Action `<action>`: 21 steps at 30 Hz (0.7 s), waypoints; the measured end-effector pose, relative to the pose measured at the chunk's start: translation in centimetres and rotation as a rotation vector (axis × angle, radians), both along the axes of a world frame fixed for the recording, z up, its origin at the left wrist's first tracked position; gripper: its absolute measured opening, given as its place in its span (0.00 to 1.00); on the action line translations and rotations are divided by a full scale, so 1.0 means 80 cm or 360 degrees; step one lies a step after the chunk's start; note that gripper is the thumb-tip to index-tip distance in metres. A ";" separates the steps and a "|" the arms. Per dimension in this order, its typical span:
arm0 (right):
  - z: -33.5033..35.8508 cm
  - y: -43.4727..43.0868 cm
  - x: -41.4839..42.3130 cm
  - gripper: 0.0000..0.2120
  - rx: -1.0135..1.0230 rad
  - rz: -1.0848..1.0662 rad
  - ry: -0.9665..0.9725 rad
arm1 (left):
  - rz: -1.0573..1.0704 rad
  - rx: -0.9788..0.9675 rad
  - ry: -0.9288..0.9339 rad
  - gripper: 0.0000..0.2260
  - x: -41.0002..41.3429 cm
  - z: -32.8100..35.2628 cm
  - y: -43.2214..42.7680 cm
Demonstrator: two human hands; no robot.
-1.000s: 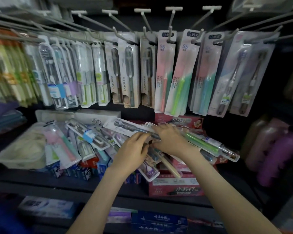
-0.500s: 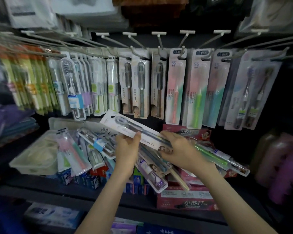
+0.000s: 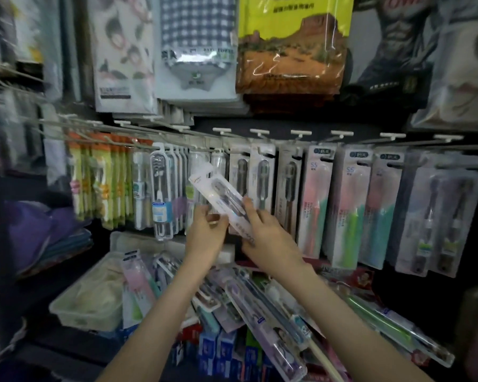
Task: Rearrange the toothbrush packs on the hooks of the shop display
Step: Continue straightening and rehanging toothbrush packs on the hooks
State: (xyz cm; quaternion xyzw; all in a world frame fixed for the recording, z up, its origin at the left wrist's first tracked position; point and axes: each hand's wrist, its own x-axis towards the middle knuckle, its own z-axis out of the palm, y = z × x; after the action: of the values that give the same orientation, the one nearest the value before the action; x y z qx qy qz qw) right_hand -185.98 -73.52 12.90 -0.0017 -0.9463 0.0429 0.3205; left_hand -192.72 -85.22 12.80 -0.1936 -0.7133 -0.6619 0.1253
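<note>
Lifted off the shelf pile (image 3: 249, 307), the toothbrush pack (image 3: 220, 195) tilts before the hooks (image 3: 258, 131); our left hand (image 3: 204, 235) and right hand (image 3: 268, 238) pinch its lower half. Hanging comes next, we judge.

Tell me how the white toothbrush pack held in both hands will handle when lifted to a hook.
The white toothbrush pack is probably fairly stiff: it juts out straight, unsagging, above the left hand and right hand. It is likely light, since a loose finger grip seems enough to hold it. Its glossy plastic front may be slippery.
</note>
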 end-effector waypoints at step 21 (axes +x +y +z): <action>0.004 -0.041 -0.084 0.40 -0.0536 -0.0416 0.0274 | 0.0080 -0.0643 0.0668 0.24 -0.033 -0.018 -0.045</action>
State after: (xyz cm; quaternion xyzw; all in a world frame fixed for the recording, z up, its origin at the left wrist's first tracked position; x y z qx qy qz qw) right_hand -192.69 -76.82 13.23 -0.1741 -0.8867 0.1583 0.3980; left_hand -195.37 -88.82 11.40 -0.3296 -0.7937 -0.4485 0.2454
